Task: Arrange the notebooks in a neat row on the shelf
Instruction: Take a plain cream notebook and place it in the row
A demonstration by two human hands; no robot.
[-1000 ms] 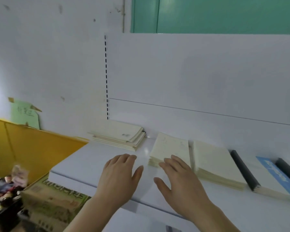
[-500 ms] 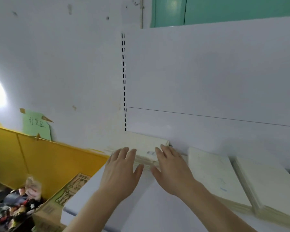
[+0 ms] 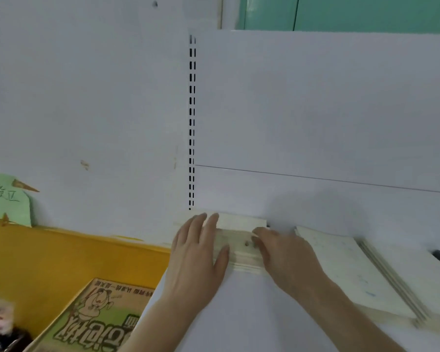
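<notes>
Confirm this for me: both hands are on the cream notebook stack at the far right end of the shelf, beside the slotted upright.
Wrong end. In the head view the left hand and right hand are on the cream notebook stack at the far left end of the shelf, beside the slotted upright. The other notebook stacks lie to its right.

Bright, even light; soft blur, edges bowed.

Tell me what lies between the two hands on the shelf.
In the head view, the cream notebook stack lies between the left hand and the right hand; both touch it, on the white shelf.
</notes>
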